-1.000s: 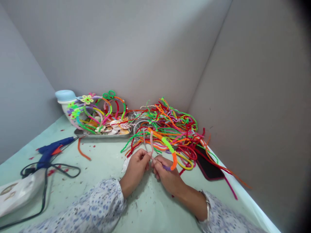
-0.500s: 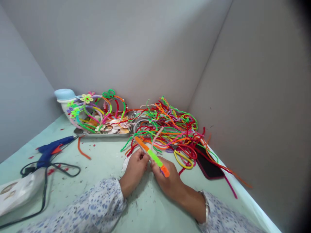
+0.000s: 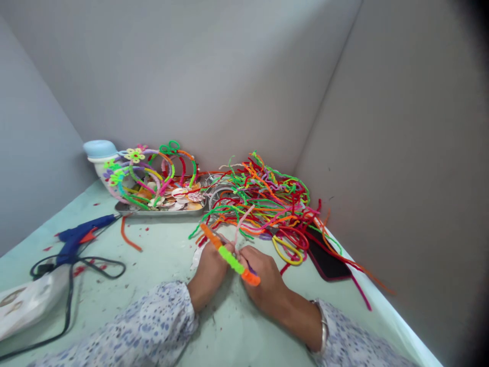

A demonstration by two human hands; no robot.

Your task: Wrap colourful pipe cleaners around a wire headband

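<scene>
The orange-and-lime fuzzy pipe cleaner [image 3: 231, 260] has swung flatter, tip toward upper left. Pale green worktop [image 3: 153, 265], tangled multicoloured pipe-cleaner pile [image 3: 263, 204] beyond. Left hand [image 3: 209, 267] and right hand [image 3: 265, 272] hold it over the worktop, fingers [image 3: 246, 253] pinching mid-stem. Light, soft, bendy; hold mid-stem.

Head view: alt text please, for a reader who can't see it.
A left hand and right hand hold an orange and green pipe cleaner over a pale green table. Beyond lie a tangled heap of colored pipe cleaners and a metal tray of headbands, with a blue glue gun left and a dark phone right.
</scene>
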